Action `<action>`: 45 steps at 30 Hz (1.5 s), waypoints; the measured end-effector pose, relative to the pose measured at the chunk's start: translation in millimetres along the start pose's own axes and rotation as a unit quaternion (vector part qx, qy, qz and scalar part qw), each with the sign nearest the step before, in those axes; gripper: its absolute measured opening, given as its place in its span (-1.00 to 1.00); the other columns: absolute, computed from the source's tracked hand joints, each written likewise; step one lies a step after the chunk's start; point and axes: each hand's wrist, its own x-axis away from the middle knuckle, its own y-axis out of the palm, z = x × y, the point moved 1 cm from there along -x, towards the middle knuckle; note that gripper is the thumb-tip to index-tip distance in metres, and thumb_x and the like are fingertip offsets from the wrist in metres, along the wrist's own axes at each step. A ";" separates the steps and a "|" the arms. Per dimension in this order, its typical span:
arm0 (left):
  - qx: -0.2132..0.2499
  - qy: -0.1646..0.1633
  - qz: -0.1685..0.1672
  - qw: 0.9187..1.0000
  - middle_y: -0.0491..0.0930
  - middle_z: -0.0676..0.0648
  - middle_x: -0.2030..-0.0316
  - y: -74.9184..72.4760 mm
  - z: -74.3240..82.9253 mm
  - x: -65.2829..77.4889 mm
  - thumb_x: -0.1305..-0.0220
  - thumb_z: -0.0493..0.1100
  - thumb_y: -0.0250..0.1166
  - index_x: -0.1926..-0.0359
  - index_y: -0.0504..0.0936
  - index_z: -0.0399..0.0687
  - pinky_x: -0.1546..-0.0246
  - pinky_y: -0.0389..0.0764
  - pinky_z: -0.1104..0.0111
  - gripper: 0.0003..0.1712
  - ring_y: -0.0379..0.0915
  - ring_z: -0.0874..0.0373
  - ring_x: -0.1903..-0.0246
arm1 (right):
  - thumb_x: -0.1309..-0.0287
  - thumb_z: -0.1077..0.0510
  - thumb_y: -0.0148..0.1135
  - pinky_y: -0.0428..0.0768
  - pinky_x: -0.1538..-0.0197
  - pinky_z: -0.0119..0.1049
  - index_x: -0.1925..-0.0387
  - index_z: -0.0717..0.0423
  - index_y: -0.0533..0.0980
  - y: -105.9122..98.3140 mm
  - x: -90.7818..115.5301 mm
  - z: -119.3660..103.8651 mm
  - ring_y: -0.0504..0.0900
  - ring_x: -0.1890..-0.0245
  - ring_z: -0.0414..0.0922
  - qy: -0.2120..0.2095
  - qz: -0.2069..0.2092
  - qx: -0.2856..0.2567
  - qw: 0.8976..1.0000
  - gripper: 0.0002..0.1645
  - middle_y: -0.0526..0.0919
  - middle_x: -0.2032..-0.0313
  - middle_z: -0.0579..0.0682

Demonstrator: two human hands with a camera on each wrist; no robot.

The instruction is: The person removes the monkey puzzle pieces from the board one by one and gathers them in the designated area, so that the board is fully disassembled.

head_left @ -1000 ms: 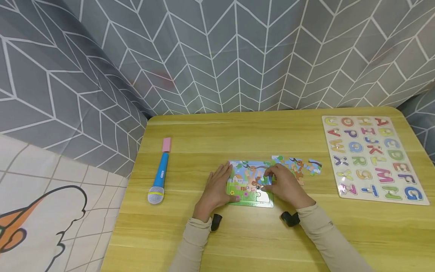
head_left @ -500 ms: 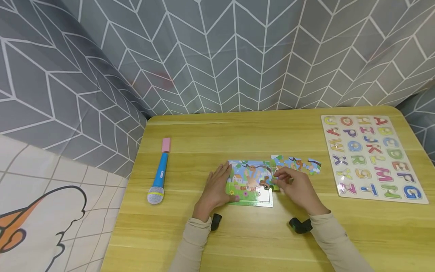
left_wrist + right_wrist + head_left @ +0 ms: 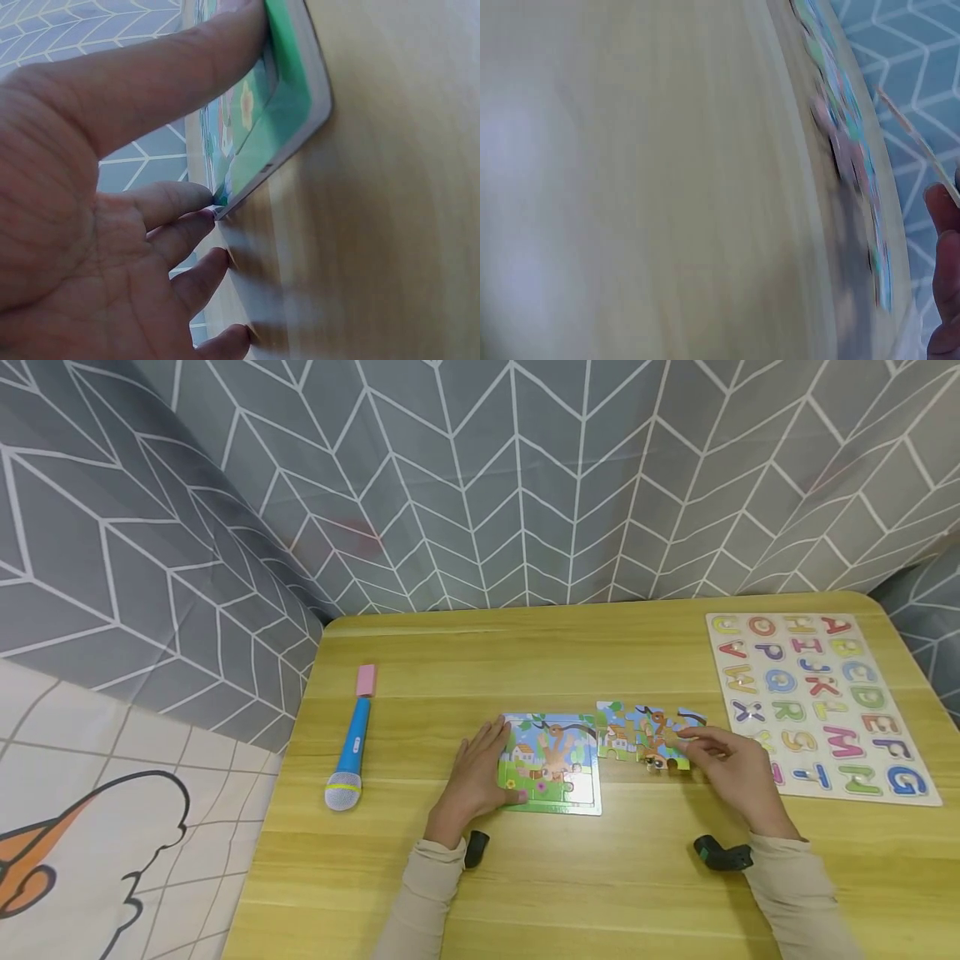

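Observation:
On the wooden table lies a jigsaw puzzle board (image 3: 553, 807) with an animal picture in a green and blue frame. A pale gap shows at its lower right. My left hand (image 3: 474, 781) rests along the board's left side. In the left wrist view its thumb (image 3: 172, 75) lies over the frame and the straight fingers touch the edge and table. My right hand (image 3: 738, 777) pinches a puzzle piece (image 3: 915, 135), seen edge-on in the right wrist view, above the table. Loose puzzle pieces (image 3: 615, 735) lie right of the board, partly behind the held piece.
A letter board (image 3: 821, 710) lies at the right, partly behind my right hand. At the left are a blue toy microphone (image 3: 352, 752) and a pink block (image 3: 366, 680). A grey patterned curtain (image 3: 480, 485) hangs behind the table.
My right hand has moved right, off the board to the loose pieces, carrying a puzzle piece away from the lower right of the picture. My left hand has stayed in place.

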 end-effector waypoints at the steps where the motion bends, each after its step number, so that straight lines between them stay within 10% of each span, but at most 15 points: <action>1: 0.000 0.000 0.000 1.000 -0.12 0.00 -0.62 0.2 -0.2 0.0 0.09 0.03 0.64 -0.60 -0.01 -0.06 -0.61 -0.25 -0.10 0.35 -0.27 -0.03 -0.63 | -0.32 0.12 0.31 0.47 0.33 -0.64 0.08 0.12 0.71 -3.8 -0.7 3.6 0.46 0.39 -0.68 0.005 0.006 0.004 1.000 -0.77 0.77 0.39 0.01; 8: -0.006 0.000 0.001 1.000 -0.12 0.01 -0.62 0.8 -0.5 -0.7 0.09 0.04 0.64 -0.60 0.00 -0.06 -0.61 -0.24 -0.10 0.35 -0.26 -0.02 -0.63 | -0.35 0.04 0.28 0.38 0.39 -0.58 0.02 0.18 0.69 -23.0 -1.0 21.4 0.42 0.41 -0.70 0.041 0.028 0.003 0.999 -0.67 0.52 0.48 -0.70; 12: -0.008 0.001 0.002 1.000 -0.11 0.00 -0.62 0.2 0.0 -0.6 0.09 0.04 0.65 -0.59 0.01 -0.06 -0.61 -0.23 -0.10 0.35 -0.25 -0.03 -0.63 | -0.36 0.01 0.27 0.39 0.42 -0.53 0.01 0.19 0.68 -25.3 -0.5 24.9 0.42 0.42 -0.66 0.055 0.025 0.007 0.998 -0.64 0.45 0.50 -0.76; 45: -0.011 0.001 0.003 1.000 -0.13 0.02 -0.62 0.5 -0.9 0.1 0.08 0.06 0.64 -0.60 -0.02 -0.04 -0.60 -0.22 -0.11 0.36 -0.26 -0.01 -0.63 | -0.35 -0.02 0.27 0.40 0.35 -0.59 0.02 0.19 0.66 -12.8 0.6 22.4 0.34 0.44 -0.71 0.080 0.013 0.063 0.995 -0.62 0.77 0.21 0.21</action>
